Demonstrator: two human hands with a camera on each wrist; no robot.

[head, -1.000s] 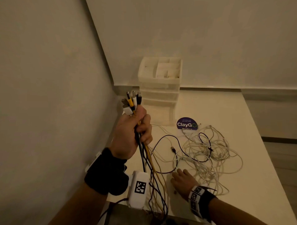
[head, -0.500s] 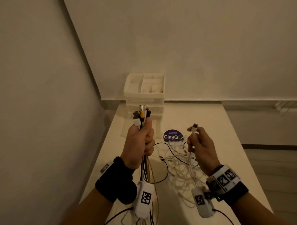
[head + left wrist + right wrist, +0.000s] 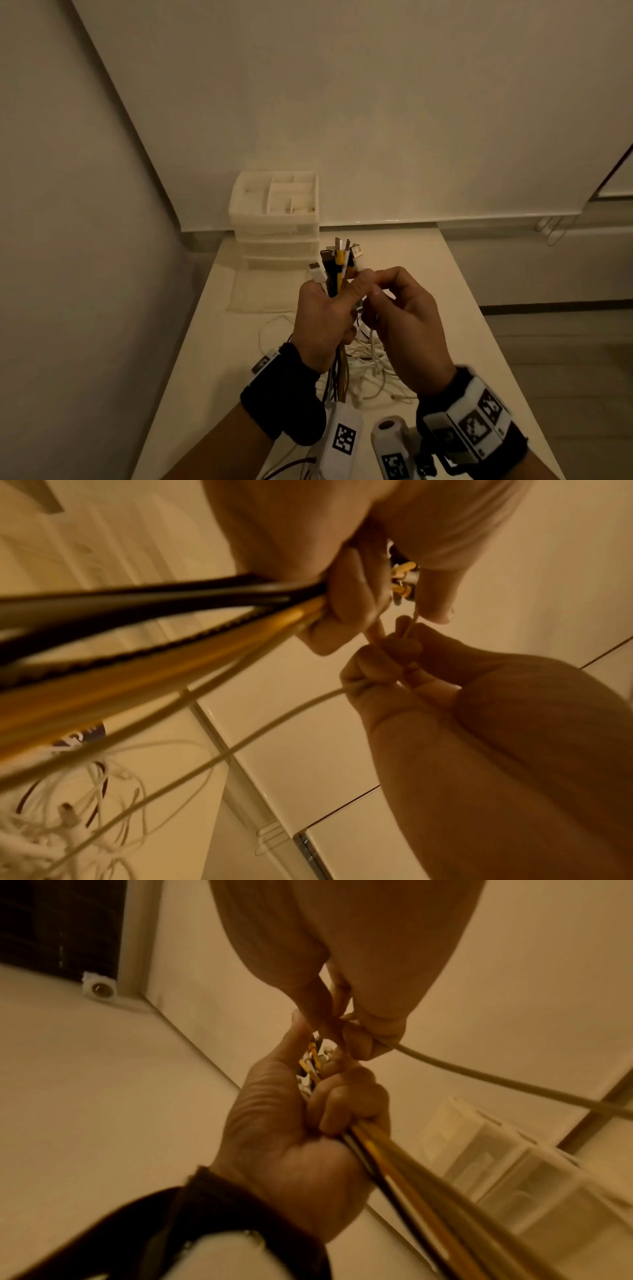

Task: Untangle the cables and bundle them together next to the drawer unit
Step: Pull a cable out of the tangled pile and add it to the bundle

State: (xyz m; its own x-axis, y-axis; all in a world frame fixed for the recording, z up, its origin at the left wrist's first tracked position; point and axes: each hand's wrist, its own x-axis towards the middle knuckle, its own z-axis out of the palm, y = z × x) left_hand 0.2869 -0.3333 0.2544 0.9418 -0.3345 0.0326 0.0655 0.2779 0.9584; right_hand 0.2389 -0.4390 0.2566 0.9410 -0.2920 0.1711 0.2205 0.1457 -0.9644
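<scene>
1. Left hand (image 3: 323, 317), frame centre, clenches a bundle of cables (image 3: 337, 265), plugs upward; strands trail down to the table (image 3: 455, 308).
2. Right hand (image 3: 404, 318) touches it, pinching a white cable (image 3: 240, 748).
3. Drawer unit (image 3: 275, 233) stands above-left; loose white cables (image 3: 370, 371) lie below the hands.

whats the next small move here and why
Probably slide the white cable pinched in the right hand into the left hand beside the bundle of cables it grips. The two hands already touch, the plugs stand together above the left fist, and a tangle remains on the table.
</scene>
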